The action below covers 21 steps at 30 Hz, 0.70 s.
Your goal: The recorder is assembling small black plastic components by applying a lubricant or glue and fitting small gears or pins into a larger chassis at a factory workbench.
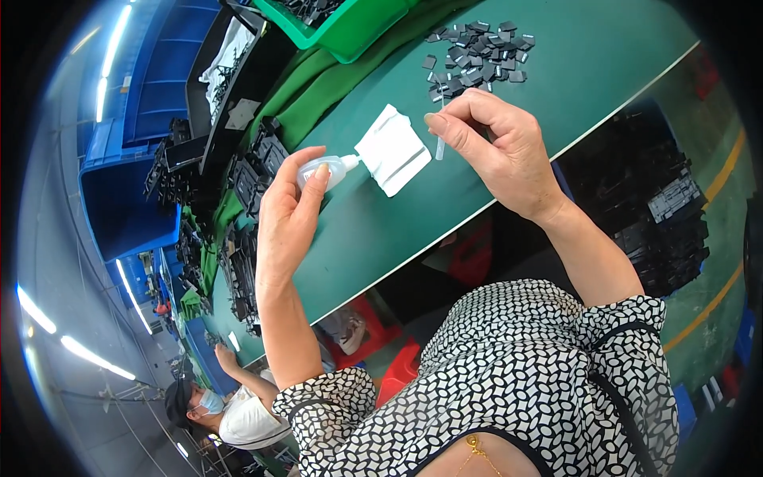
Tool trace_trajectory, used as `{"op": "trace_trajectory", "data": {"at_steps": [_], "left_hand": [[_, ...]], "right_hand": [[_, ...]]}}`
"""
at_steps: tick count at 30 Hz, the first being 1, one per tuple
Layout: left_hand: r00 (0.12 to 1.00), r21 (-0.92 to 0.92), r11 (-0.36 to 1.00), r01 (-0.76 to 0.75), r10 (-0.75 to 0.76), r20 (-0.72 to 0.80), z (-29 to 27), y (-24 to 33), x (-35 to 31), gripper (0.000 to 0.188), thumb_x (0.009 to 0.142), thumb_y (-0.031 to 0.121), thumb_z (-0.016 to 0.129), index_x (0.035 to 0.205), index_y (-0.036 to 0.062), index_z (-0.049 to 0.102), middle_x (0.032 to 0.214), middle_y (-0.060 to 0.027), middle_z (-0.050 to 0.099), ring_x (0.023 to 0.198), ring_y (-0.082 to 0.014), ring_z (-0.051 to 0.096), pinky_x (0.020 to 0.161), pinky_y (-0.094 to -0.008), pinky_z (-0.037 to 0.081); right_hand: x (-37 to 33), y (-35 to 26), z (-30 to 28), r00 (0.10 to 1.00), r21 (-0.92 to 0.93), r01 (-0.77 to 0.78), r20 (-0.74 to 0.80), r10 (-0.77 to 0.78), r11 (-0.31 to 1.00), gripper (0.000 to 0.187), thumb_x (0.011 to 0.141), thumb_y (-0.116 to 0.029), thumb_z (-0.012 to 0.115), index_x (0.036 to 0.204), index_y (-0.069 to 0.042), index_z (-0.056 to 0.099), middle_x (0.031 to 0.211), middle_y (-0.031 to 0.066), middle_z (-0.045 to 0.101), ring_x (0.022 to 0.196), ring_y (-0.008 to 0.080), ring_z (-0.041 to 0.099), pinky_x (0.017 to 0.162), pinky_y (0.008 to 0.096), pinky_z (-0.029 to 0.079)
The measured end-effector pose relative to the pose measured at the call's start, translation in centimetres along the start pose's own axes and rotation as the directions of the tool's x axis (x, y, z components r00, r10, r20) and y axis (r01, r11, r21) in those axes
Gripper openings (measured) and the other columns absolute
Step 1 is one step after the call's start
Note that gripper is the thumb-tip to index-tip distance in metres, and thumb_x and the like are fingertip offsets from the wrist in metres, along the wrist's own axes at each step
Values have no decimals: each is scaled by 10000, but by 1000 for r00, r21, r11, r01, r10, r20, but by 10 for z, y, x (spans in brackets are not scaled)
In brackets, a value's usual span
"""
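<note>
My left hand (290,203) grips a small white squeeze bottle (327,172) between thumb and fingers, its narrow white nozzle pointing right toward a folded white cloth or tissue (393,151). That white piece lies on the green table between my hands. To the right of it, my right hand (497,143) pinches a thin translucent plastic tube (439,149) between thumb and fingertips. A fine thin end of it seems to stick out above the fingers. Beyond my right hand, many small black plastic parts (477,56) are heaped loosely on the table.
A green bin (342,44) with black parts stands at the table's far edge, by a green cloth (318,95). Black moulded parts (246,262) line the left side near a blue bin (127,207). Another person (238,413) sits at lower left. More black parts (668,238) lie at right.
</note>
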<state>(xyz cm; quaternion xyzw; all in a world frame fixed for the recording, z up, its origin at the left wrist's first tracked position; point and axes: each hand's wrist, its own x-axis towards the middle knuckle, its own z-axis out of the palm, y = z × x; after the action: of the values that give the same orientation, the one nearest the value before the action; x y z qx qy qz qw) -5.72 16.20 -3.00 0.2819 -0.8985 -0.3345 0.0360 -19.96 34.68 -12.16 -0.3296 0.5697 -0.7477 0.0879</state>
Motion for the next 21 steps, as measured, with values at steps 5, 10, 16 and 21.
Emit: {"op": "trace_trajectory", "data": {"at_steps": [5, 10, 16, 21], "left_hand": [[1000, -32, 999, -5, 6, 6, -1, 1, 1, 302, 961, 228, 556, 1200, 44, 576, 886, -23, 589, 776, -70, 479, 687, -212, 393], [1000, 14, 1000, -6, 6, 17, -1, 6, 1, 308, 981, 238, 521, 1214, 45, 573, 906, -9, 566, 789, -50, 448, 681, -189, 356], [999, 64, 997, -31, 33, -25, -1, 7, 4, 319, 967, 288, 521, 1160, 42, 583, 829, -65, 605, 745, -119, 515, 681, -260, 428], [995, 69, 995, -67, 71, -65, 2, 7, 7, 316, 961, 279, 527, 1155, 34, 579, 797, -59, 585, 716, -114, 490, 655, -258, 412]], "right_hand": [[0, 0, 0, 1000, 0, 1, 5, -1, 1000, 189, 900, -141, 642, 813, 27, 639, 689, 19, 568, 585, 67, 477, 526, 236, 404], [-1, 1, 0, 1000, -4, 10, 0, -10, 1000, 190, 900, -140, 641, 804, 24, 638, 682, 16, 565, 575, 68, 471, 513, 241, 393], [-1, 1, 0, 1000, -1, 16, 0, -16, 1000, 189, 899, -139, 642, 803, 24, 639, 678, 16, 561, 568, 68, 462, 506, 241, 385], [-1, 1, -1, 1000, -7, 19, 4, -19, 1000, 188, 898, -137, 642, 804, 25, 640, 681, 17, 563, 567, 68, 461, 506, 241, 383]]}}
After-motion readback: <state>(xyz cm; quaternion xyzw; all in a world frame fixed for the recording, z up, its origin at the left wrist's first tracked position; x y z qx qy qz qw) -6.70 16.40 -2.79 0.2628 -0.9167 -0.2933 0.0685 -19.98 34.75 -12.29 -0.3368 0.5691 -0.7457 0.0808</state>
